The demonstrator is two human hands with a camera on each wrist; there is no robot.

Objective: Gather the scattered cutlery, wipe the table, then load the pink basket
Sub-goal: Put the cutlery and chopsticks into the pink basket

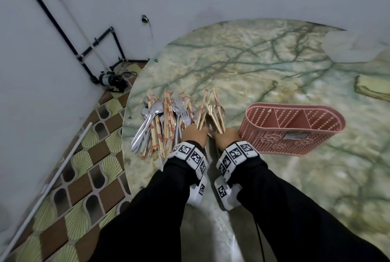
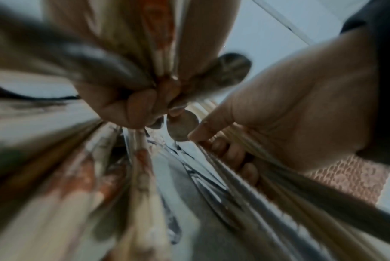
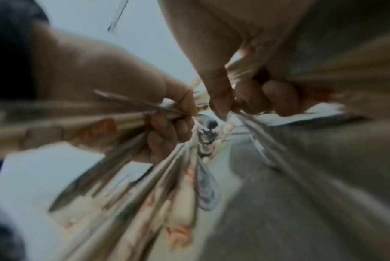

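Landmark for this record: the pink perforated plastic basket point(image 1: 292, 127), three compartments, lying on the green-veined marble-pattern round table point(image 1: 263, 67).

Left hand point(image 1: 193, 135): positioned to the left of the basket, fingers curled round a bundle of pale wooden chopsticks with red printed wrappers point(image 1: 203, 109) together with metal cutlery handles. The left wrist view confirms curled fingers point(image 2: 131, 109) clamped on sticks and a steel spoon; detail there is blurred.

Right hand point(image 1: 226, 137): just beside the basket's left end, between it and the left hand. Fingers closed round a second bundle of bare wooden chopsticks point(image 1: 218, 118) and steel handles, confirmed in the right wrist view point(image 3: 269, 95). The two hands are close together, and their bundles fan upward and cross at the tips.

Loose heap of steel spoons, forks and wrapped chopsticks point(image 1: 162, 122): on the table further left of the basket, beyond the left hand, near the table's edge.

Basket compartments: no cutlery visible inside.

Folded yellow-green cloth point(image 1: 373, 90): on the table, well apart from the basket, up and to its right.
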